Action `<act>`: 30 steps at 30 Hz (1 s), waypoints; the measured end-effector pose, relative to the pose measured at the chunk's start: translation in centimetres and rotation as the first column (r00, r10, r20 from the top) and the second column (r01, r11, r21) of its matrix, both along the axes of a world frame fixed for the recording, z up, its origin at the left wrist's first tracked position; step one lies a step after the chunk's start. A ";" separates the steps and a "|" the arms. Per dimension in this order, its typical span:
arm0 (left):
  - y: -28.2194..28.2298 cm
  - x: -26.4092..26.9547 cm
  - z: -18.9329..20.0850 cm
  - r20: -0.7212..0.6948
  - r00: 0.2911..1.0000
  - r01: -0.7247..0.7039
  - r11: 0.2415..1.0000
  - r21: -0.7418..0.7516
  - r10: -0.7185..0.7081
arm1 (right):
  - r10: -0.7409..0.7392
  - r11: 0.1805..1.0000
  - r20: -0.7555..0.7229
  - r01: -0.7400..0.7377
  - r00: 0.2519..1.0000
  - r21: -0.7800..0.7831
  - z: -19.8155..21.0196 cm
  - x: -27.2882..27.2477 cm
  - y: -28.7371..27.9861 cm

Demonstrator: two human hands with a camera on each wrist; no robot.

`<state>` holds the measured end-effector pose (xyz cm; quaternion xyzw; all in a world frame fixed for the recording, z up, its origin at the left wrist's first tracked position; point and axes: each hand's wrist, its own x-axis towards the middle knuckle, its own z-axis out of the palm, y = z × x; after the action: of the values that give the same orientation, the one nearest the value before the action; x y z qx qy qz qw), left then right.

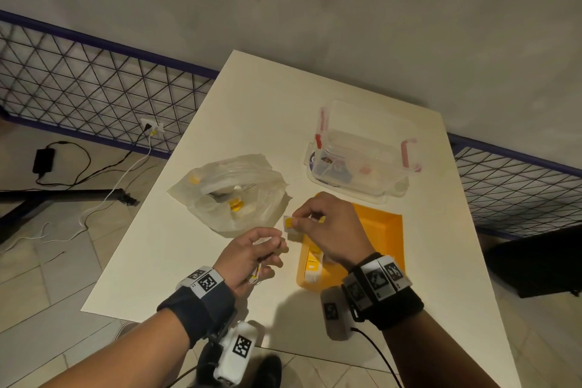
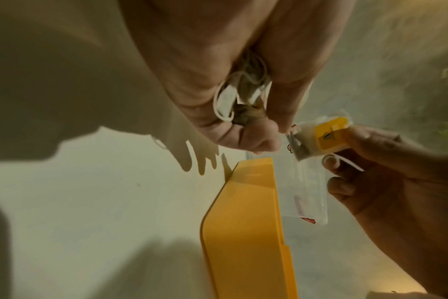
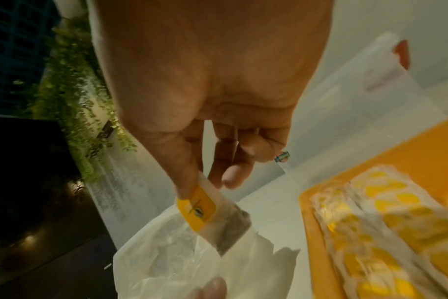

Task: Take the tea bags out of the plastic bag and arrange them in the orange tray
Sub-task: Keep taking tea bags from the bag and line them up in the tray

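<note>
My right hand (image 1: pixel 310 217) pinches one tea bag (image 1: pixel 290 224) with a yellow tag (image 3: pixel 197 208) between thumb and forefinger, held above the table between the plastic bag and the tray. My left hand (image 1: pixel 261 249) is curled round a small bundle of tea bags with looped white strings (image 2: pixel 233 97). The crumpled clear plastic bag (image 1: pixel 233 192) lies to the left with more yellow-tagged tea bags inside. The orange tray (image 1: pixel 381 230) sits under my right wrist, with a row of tea bags (image 3: pixel 381 228) laid along its left side.
A clear lidded storage box (image 1: pixel 362 151) with red clips stands behind the tray. The white table (image 1: pixel 252 104) ends close to my forearms. A wire fence (image 1: pixel 94 79), cables and a wall socket (image 1: pixel 152 127) lie to the left on the floor.
</note>
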<state>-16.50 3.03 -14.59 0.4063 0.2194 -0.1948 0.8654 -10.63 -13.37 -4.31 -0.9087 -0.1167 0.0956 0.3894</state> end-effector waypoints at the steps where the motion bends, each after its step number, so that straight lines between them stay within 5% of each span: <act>1: 0.1 -0.1 -0.2 -0.004 1.000 0.002 1.000 0.003 -0.002 | 0.023 0.999 0.012 -0.022 1.000 -0.025 0.3 0.1 0.0; 12: 1.0 -0.4 -1.4 -0.077 0.997 -0.010 1.000 -0.009 0.009 | -0.181 0.983 -0.120 0.178 0.976 -0.031 0.9 2.6 -5.1; 17: 1.1 -0.2 -1.4 -0.071 0.997 0.022 1.000 0.002 -0.022 | -0.124 0.991 -0.314 0.101 0.941 -0.088 -0.1 1.5 -8.8; 21: 1.2 -0.1 -1.3 -0.075 0.997 0.037 0.999 0.008 -0.036 | -0.076 0.993 -0.532 0.013 0.843 -0.121 -1.1 0.5 -9.3; 25: 1.1 0.0 -1.1 -0.085 0.996 0.039 0.999 0.006 -0.038 | -0.072 0.988 -0.568 -0.020 0.820 -0.154 -2.6 0.5 -8.8; 30: 1.2 -0.1 -0.9 -0.088 0.996 0.037 0.999 0.008 -0.036 | -0.194 0.978 -0.578 0.112 0.792 -0.176 -3.7 0.9 -7.9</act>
<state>-16.63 4.25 -15.53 0.4052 0.2506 -0.2270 0.8494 -9.72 -21.28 -7.98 -0.8635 0.0913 0.3498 0.3515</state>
